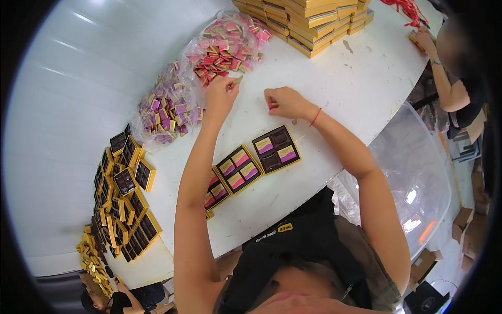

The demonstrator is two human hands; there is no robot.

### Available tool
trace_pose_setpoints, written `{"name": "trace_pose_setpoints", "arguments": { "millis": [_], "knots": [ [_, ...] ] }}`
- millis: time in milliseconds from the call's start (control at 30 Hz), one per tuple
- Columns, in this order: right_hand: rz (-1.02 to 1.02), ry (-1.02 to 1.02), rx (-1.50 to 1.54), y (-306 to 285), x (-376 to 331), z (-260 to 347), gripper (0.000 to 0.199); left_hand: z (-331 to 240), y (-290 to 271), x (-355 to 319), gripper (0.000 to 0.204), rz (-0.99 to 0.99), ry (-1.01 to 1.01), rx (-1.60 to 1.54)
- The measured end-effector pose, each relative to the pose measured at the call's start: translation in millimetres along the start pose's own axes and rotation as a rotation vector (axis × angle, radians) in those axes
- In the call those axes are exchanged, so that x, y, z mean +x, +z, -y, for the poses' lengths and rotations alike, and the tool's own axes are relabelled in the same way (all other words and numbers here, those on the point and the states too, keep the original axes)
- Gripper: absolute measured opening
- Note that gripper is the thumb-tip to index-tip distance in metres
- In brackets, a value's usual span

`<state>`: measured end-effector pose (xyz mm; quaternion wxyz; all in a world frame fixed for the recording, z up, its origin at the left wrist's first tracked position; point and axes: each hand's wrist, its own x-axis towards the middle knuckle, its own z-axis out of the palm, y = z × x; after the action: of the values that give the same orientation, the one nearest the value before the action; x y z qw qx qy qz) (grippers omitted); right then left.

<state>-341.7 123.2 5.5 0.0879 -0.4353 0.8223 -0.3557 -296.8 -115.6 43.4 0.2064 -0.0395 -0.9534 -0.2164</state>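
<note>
My left hand (221,96) pinches a small gold-edged wrapped square (238,81) beside an open clear bag of pink and gold wrapped squares (222,55). To its right, my right hand (289,102) is closed on a small pink wrapped square (271,105), mostly hidden by the fingers. A bag of purple and gold squares (168,112) lies left of my left forearm. Nearer me is a gold-edged box (270,159) with purple squares in two opposite compartments and two bare brown compartments. Beside it sits a box with every compartment filled (239,168); another filled box (218,191) is partly behind my left forearm.
Stacked gold boxes (314,23) stand at the far edge. Open dark-lined boxes (124,204) are heaped at left, with gold pieces (94,261) beyond. A person (455,94) works at right near red ribbons (407,10); another (123,301) is at lower left. A clear plastic bin (418,172) adjoins the table.
</note>
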Motion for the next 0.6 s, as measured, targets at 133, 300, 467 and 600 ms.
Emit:
{"name": "trace_pose_setpoints", "arguments": {
  "millis": [133,300,467,600],
  "knots": [
    [-0.035,0.058,0.347,-25.7,-13.7,2.5,0.018,-75.0,-36.5,-67.4,0.026,0.045,-0.136,-0.333],
    [0.012,0.118,0.980,-28.1,-61.6,59.5,0.016,-117.4,-35.7,-161.1,0.019,0.223,-0.344,-0.612],
    [0.043,0.320,0.944,-26.1,-90.6,70.0,0.021,-125.9,-30.9,-168.5,0.026,0.247,-0.158,-0.261],
    [-0.116,0.174,0.944,-14.5,-103.3,51.4,0.017,-124.2,-22.1,-175.1,0.036,0.135,-0.064,-0.182]
  ]
}}
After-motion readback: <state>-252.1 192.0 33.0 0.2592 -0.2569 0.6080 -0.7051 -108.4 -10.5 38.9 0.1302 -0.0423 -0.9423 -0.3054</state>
